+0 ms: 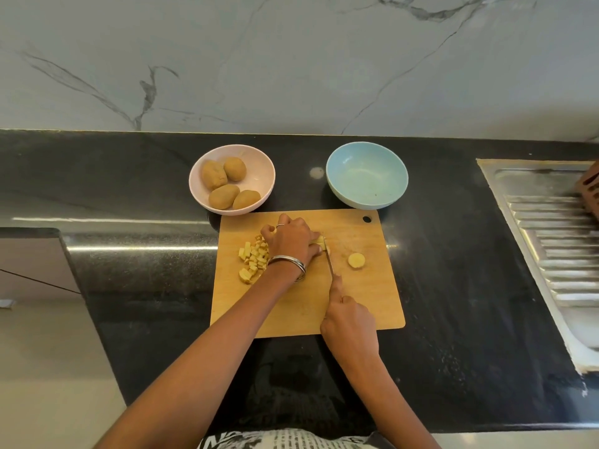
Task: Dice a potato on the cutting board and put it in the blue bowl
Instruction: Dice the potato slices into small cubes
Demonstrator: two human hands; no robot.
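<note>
On the wooden cutting board (363, 296) my left hand (291, 243) presses down on a piece of peeled potato (319, 240), mostly hidden under my fingers. My right hand (348, 315) grips a knife (329, 262) by its handle, with the blade standing against the potato piece just right of my left fingers. A pile of yellow potato dice (251, 259) lies left of my left hand. A round potato end slice (356, 260) lies alone to the right of the blade. The blue bowl (367, 175) stands behind the board with nothing in it.
A pink bowl (232, 179) with several whole potatoes stands behind the board's left corner. The black counter (453, 270) ends at a marble wall behind. A steel sink drainboard (551, 241) lies at the right. The counter steps down at the left.
</note>
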